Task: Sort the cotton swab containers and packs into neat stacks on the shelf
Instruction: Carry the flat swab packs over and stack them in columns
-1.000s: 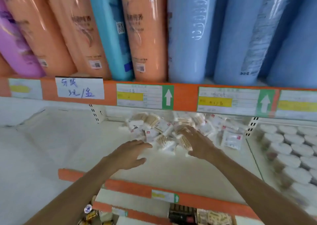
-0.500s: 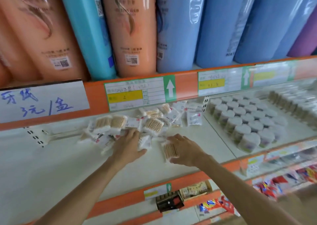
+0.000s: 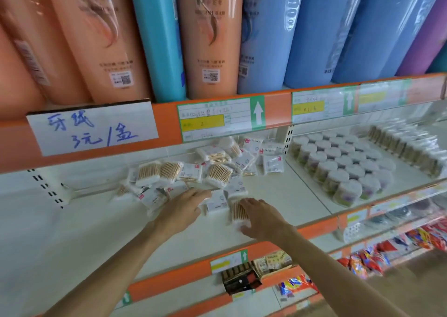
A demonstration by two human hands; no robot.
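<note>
A loose heap of small cotton swab packs [image 3: 193, 174] lies on the white shelf [image 3: 84, 224], some with wooden sticks showing, some flat white. My left hand [image 3: 180, 210] lies flat over the near packs at the heap's front, fingers straight. A white pack [image 3: 216, 204] sits between my hands. My right hand [image 3: 263, 217] rests on a pack of wooden-stick swabs [image 3: 238, 211], thumb below it, fingers spread over its right side. Round cotton swab containers [image 3: 338, 164] with white lids stand in rows to the right.
Tall shampoo bottles [image 3: 208, 36] fill the shelf above, behind an orange rail with price tags [image 3: 217, 118] and a handwritten sign [image 3: 92, 128]. Bagged swab packs [image 3: 406, 147] line the far right. Lower shelves hold snack packets [image 3: 362, 263]. The left of the white shelf is bare.
The view has moved closer and turned right. My left hand slid right across the near packs. My right hand has stayed on the wooden-stick pack at the heap's front.
</note>
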